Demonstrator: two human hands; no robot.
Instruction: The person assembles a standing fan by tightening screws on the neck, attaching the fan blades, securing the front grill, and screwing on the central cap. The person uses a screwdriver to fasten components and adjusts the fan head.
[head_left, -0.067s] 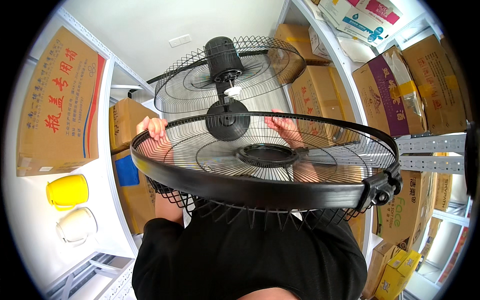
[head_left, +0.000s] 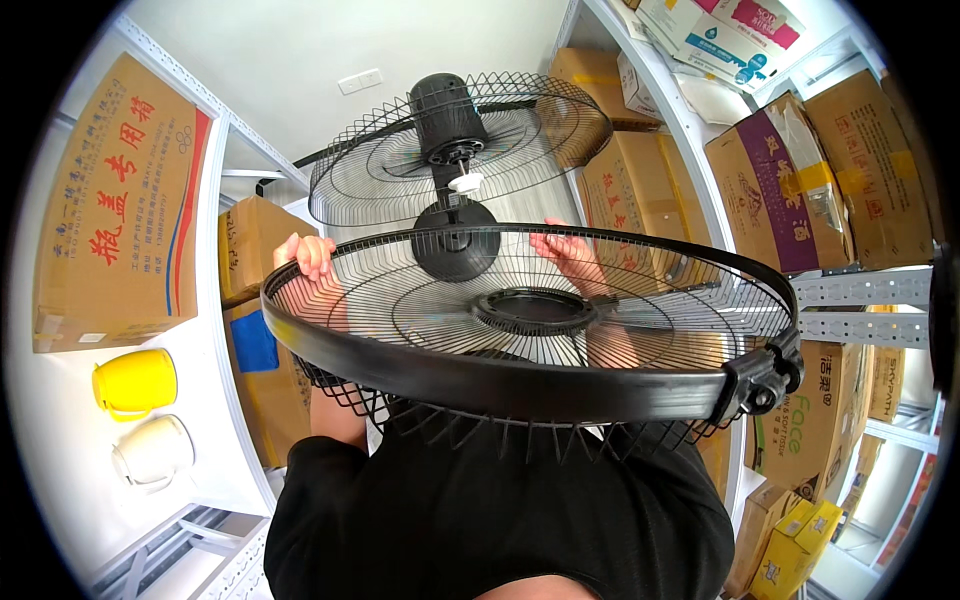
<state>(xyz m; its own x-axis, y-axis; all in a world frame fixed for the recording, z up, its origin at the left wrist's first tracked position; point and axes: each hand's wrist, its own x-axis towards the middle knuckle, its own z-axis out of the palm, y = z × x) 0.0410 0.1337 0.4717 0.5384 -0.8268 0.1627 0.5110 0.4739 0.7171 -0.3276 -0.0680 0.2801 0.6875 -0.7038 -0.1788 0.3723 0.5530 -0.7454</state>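
A large round black fan grille [head_left: 660,340] is held tilted in front of my chest, with a thick black rim band [head_left: 520,390] and a ring [head_left: 535,310] at its centre. My left hand [head_left: 310,258] is closed over the grille's far left rim, fingers on top. Behind the far rim, partly seen through the wires, my right hand [head_left: 570,258] grips the grille. A clamp [head_left: 765,380] sits on the band at the right. Farther off stands a black fan motor [head_left: 447,115] with a white piece [head_left: 465,184] on its shaft and another wire grille [head_left: 350,180] around it.
The fan's round black base [head_left: 470,255] rests on the floor ahead. Shelving with cardboard boxes [head_left: 120,200] lines the left, where a yellow mug [head_left: 135,383] and a cream mug [head_left: 155,452] stand. More boxes [head_left: 780,190] fill the right shelves. A wall outlet [head_left: 360,81] is ahead.
The near edge of the grille, with its clamp, has dipped very slightly. Both hands stay in the same places.
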